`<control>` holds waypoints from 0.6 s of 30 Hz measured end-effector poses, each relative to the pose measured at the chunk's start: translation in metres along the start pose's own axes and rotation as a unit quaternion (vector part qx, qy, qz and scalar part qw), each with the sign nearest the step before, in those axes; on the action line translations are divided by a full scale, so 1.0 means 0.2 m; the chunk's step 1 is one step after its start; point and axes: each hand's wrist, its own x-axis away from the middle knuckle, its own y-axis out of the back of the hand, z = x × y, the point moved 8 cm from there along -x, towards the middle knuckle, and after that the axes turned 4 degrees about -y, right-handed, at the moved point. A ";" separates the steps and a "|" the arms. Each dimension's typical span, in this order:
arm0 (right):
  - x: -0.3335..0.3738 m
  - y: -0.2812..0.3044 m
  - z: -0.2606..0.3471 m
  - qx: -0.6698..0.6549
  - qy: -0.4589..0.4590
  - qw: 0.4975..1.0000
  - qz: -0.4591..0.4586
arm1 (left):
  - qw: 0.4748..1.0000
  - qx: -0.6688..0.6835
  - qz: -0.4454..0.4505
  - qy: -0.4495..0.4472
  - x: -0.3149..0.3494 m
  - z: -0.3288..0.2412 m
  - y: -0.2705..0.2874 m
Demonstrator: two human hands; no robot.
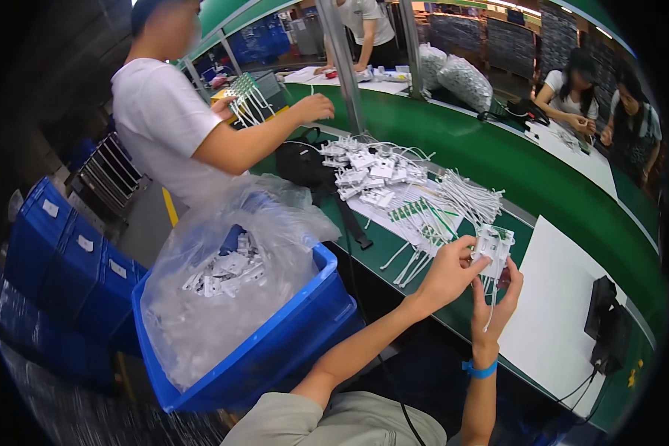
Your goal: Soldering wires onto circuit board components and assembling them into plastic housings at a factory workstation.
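Observation:
Between both hands, above the green bench, I hold a white plastic housing (493, 244) with a white cable hanging below it. My left hand (453, 269) pinches its left side with thumb and fingers. My right hand (504, 299), with a blue band at the wrist, grips it from below and the right. Beyond my hands lies a bundle of white cables (470, 195). Left of it are green circuit boards (416, 212) with white leads. Farther back is a heap of white plastic housings (375, 169).
A blue crate (275, 338) lined with a clear bag of white parts stands at my left. A co-worker (171, 119) holds green boards behind it. White sheets (565, 290) and a black device (606, 323) lie at right. A metal post (342, 67) rises beyond the heap.

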 end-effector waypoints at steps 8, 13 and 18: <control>0.01 0.09 -0.01 -0.096 0.020 0.995 0.002 | 0.999 0.046 0.015 -0.006 0.02 0.01 -0.03; 0.03 0.15 -0.07 -0.111 -0.026 0.994 0.004 | 0.998 0.055 0.036 0.009 0.06 0.03 -0.11; 0.01 0.18 -0.10 -0.109 -0.020 0.994 0.019 | 0.998 0.035 0.049 0.004 0.05 0.05 -0.14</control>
